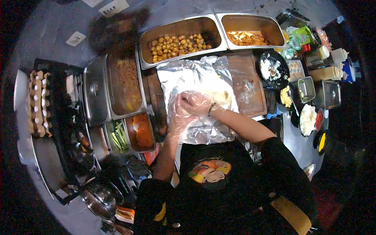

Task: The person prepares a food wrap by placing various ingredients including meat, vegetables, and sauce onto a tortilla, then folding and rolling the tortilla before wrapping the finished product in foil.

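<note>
A sheet of aluminium foil (pixel 192 72) lies over a brown board in front of me. On it rests a pale, soft flatbread (pixel 221 98), partly covered by my right hand and wrist. Both hands wear clear, loose plastic gloves and meet over the left part of the foil. My left hand (pixel 178 116) comes up from below with its fingers curled in beside the other hand. Reaching across from the right, my right hand (pixel 197 102) has bent fingers against the left one. What lies between the fingers is hidden.
Beyond the foil stand a steel pan of small round potatoes (pixel 178 45) and another of saucy meat (pixel 246 38). At left are minced filling (pixel 126 78), orange shreds (pixel 141 133), cucumber sticks (pixel 119 135) and an egg tray (pixel 38 103). At right are a black plate (pixel 280 64) and sauce bottles (pixel 327 73).
</note>
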### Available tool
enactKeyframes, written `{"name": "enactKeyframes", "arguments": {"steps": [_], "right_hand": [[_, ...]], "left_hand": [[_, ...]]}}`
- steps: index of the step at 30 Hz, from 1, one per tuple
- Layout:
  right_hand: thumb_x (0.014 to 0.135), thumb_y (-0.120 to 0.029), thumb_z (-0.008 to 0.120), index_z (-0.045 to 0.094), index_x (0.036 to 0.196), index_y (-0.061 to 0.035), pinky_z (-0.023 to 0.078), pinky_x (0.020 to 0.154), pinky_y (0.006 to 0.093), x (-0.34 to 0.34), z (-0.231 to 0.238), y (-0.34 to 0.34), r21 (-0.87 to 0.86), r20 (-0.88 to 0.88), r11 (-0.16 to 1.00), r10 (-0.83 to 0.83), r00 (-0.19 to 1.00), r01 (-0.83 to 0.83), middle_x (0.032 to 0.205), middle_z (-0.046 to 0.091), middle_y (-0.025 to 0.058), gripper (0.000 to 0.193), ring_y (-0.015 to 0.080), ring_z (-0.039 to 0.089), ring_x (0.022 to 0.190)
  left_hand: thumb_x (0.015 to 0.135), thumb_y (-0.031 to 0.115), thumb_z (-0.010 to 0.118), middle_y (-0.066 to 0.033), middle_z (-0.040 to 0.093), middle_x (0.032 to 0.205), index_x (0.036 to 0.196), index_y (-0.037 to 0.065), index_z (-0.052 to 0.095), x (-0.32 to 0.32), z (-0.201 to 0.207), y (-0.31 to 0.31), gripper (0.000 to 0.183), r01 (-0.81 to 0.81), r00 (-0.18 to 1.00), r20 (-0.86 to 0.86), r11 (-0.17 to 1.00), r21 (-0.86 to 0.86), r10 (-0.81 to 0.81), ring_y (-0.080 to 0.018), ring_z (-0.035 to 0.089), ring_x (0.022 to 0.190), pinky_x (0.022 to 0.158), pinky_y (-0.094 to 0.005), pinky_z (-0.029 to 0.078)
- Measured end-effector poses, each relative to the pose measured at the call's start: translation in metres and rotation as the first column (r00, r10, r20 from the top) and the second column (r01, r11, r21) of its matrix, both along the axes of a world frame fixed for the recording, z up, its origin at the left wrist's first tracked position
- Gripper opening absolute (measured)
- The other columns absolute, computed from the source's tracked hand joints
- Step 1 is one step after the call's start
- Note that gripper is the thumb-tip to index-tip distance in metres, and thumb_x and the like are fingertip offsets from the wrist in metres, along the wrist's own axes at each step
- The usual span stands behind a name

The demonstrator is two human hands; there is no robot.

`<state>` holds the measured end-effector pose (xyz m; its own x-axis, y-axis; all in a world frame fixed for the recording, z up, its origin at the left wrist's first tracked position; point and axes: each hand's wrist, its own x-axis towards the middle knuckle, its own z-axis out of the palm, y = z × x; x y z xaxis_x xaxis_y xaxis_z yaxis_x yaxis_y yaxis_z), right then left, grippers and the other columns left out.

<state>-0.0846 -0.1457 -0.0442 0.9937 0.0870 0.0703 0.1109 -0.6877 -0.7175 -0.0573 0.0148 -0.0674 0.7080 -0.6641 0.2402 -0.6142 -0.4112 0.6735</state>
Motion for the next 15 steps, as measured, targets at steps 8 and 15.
{"name": "enactKeyframes", "arguments": {"steps": [8,15], "right_hand": [[0.082,-0.048,0.06,0.052,0.122,-0.0047,0.037,0.094,0.0472,-0.067,0.041,-0.032,-0.421,-0.018,0.897,-0.158,0.987,0.136,0.117,0.055,0.0163,0.06,0.0339,0.049,0.108],[0.07,-0.059,0.062,0.044,0.133,-0.0122,0.041,0.083,0.0467,-0.071,0.009,-0.043,-0.547,-0.001,0.833,-0.1,0.995,0.083,0.117,0.054,0.0118,0.081,0.0308,0.05,0.104]], "left_hand": [[0.052,0.037,0.083,-0.0181,0.053,0.115,0.121,0.001,0.05,0.022,-0.009,0.014,0.085,0.147,0.936,0.303,0.982,0.119,-0.177,-0.0365,0.046,0.116,0.101,-0.0483,0.039],[0.056,0.046,0.08,-0.0076,0.058,0.108,0.125,0.009,0.052,0.026,0.024,-0.006,0.083,0.258,0.865,0.354,0.921,0.293,-0.355,-0.0245,0.056,0.097,0.086,-0.0432,0.044]]}}
